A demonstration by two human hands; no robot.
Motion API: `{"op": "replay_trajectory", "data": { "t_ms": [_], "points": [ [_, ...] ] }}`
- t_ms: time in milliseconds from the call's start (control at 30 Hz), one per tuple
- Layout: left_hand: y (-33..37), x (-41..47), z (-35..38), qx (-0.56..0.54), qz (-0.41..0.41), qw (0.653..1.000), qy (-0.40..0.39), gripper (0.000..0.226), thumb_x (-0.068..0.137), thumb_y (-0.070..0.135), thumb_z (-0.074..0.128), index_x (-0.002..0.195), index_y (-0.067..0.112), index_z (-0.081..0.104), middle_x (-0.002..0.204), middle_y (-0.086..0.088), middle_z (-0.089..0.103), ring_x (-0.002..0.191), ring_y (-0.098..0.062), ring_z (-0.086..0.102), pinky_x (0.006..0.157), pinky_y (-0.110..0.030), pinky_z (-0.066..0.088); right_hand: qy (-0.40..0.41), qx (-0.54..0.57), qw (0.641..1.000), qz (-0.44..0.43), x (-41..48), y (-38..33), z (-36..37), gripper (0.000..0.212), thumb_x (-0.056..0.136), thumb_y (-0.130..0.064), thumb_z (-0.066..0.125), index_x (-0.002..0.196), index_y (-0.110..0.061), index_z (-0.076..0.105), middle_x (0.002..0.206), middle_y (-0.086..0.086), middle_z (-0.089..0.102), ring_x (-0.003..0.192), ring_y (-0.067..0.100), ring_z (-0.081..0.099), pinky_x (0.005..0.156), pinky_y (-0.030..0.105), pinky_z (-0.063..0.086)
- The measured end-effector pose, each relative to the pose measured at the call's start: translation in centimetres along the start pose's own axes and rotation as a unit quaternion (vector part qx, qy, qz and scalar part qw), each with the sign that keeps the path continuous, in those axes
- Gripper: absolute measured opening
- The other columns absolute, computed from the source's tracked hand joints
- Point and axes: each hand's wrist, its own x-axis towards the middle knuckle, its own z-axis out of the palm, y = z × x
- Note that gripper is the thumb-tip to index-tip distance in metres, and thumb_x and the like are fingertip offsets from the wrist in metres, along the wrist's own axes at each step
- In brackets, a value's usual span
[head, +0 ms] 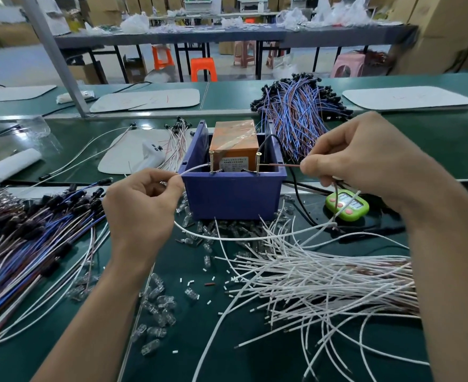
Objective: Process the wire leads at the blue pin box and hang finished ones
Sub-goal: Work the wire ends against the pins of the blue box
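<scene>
The left hand (142, 205) pinched a white lead end (194, 168) and the right hand (365, 158) pinched a brown lead end (290, 165), each held toward one of two upright pins (211, 162) on the front rim of the blue pin box (233, 197) between them. The job looked midway: one heap of white leads (323, 277) waited right of the box, while one black-capped bundle (296, 111) draped behind it and one black-capped heap (21, 230) lay left.

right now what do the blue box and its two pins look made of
The blue box looks like moulded plastic: matte, one even colour, thick rim. The pins look like metal, brassy screws perhaps: glinting flat heads, threaded shafts.
</scene>
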Motion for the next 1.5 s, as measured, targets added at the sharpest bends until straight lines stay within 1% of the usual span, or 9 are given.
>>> {"op": "replay_trajectory", "data": {
  "t_ms": [433, 633, 800, 867, 967, 1033, 1133, 1367, 1500],
  "points": [
    [-0.2, 0.1, 0.5, -0.01, -0.03, 0.999, 0.007, 0.009, 0.084, 0.03, 0.076, 0.075, 0.032, 0.076, 0.058, 0.012, 0.07, 0.044, -0.005, 0.06, 0.053, -0.02, 0.045, 0.086, -0.054, 0.995, 0.022, 0.4, 0.4, 1.6, 0.021, 0.081, -0.028, 0.082, 0.063, -0.021, 0.077, 0.053, -0.004, 0.07, 0.037, 0.001, 0.053, 0.039, 0.006, 0.033],
    [-0.2, 0.1, 0.3, -0.01, -0.028, 0.999, 0.012, 0.008, 0.081, 0.033, 0.074, 0.073, 0.033, 0.076, 0.057, 0.012, 0.069, 0.043, -0.003, 0.057, 0.048, -0.017, 0.043, 0.017, 0.053, 0.998, -0.013, 0.0, -0.1, 0.7, 0.013, 0.08, -0.015, 0.085, 0.07, -0.012, 0.078, 0.056, 0.012, 0.069, 0.034, 0.003, 0.044, 0.036, 0.012, 0.032],
    [-0.4, 0.0, 0.3, 0.005, -0.023, 1.0, 0.012, 0.007, 0.081, 0.035, 0.074, 0.075, 0.032, 0.077, 0.058, 0.01, 0.069, 0.05, -0.02, 0.067, 0.054, -0.035, 0.058, 0.037, 0.164, 0.984, -0.055, -0.2, -1.0, 0.7, 0.009, 0.08, -0.008, 0.084, 0.074, -0.009, 0.078, 0.06, 0.009, 0.071, 0.052, 0.015, 0.06, 0.051, 0.02, 0.049],
    [-0.5, 0.1, 0.3, 0.005, -0.021, 1.0, 0.011, 0.007, 0.081, 0.035, 0.074, 0.076, 0.031, 0.077, 0.059, 0.01, 0.07, 0.051, -0.021, 0.068, 0.055, -0.039, 0.06, 0.046, 0.208, 0.975, -0.057, -0.3, -1.5, 1.1, 0.012, 0.08, -0.005, 0.083, 0.074, -0.013, 0.077, 0.059, 0.005, 0.07, 0.051, 0.014, 0.06, 0.049, 0.018, 0.047],
    [-0.6, 0.1, 0.4, 0.003, -0.017, 1.0, 0.013, 0.007, 0.082, 0.034, 0.075, 0.075, 0.032, 0.077, 0.057, 0.011, 0.069, 0.046, -0.013, 0.062, 0.053, -0.028, 0.051, 0.017, 0.273, 0.962, -0.022, -0.5, -2.6, 2.7, 0.015, 0.085, -0.006, 0.078, 0.073, -0.013, 0.075, 0.058, 0.007, 0.069, 0.047, 0.022, 0.048, 0.046, 0.023, 0.035],
    [-0.6, 0.0, 0.4, 0.0, -0.018, 1.0, 0.011, 0.007, 0.082, 0.033, 0.075, 0.075, 0.031, 0.077, 0.057, 0.011, 0.068, 0.045, -0.011, 0.058, 0.055, -0.026, 0.047, -0.015, 0.315, 0.949, 0.013, -0.5, -3.3, 3.9, 0.013, 0.091, -0.004, 0.071, 0.078, -0.008, 0.07, 0.058, 0.011, 0.068, 0.041, 0.016, 0.039, 0.042, 0.02, 0.03],
    [-0.5, -0.1, 0.4, -0.009, -0.018, 1.0, 0.004, 0.007, 0.082, 0.033, 0.076, 0.075, 0.031, 0.077, 0.057, 0.008, 0.069, 0.047, -0.011, 0.057, 0.055, -0.027, 0.048, -0.059, 0.366, 0.927, 0.061, -0.5, -3.6, 4.9, 0.014, 0.098, -0.002, 0.06, 0.085, -0.007, 0.06, 0.059, 0.013, 0.068, 0.035, 0.01, 0.046, 0.04, 0.02, 0.029],
    [-0.5, 0.1, 0.3, -0.025, -0.001, 1.0, -0.012, 0.01, 0.083, 0.031, 0.076, 0.082, 0.041, 0.077, 0.057, 0.011, 0.067, 0.046, -0.002, 0.048, 0.047, -0.019, 0.04, -0.116, 0.181, 0.973, 0.086, -0.3, -2.5, 4.6, 0.022, 0.101, -0.001, 0.053, 0.081, -0.008, 0.056, 0.066, 0.019, 0.073, 0.045, 0.021, 0.067, 0.038, 0.019, 0.03],
    [-0.6, 0.2, 0.3, -0.023, 0.003, 1.0, -0.014, 0.009, 0.084, 0.031, 0.077, 0.077, 0.037, 0.078, 0.055, 0.015, 0.064, 0.044, -0.002, 0.046, 0.046, -0.015, 0.037, -0.132, 0.155, 0.975, 0.088, -0.2, -2.2, 4.0, 0.023, 0.099, 0.0, 0.053, 0.078, -0.009, 0.054, 0.068, 0.021, 0.073, 0.051, 0.025, 0.07, 0.036, 0.018, 0.032]
  ]
}}
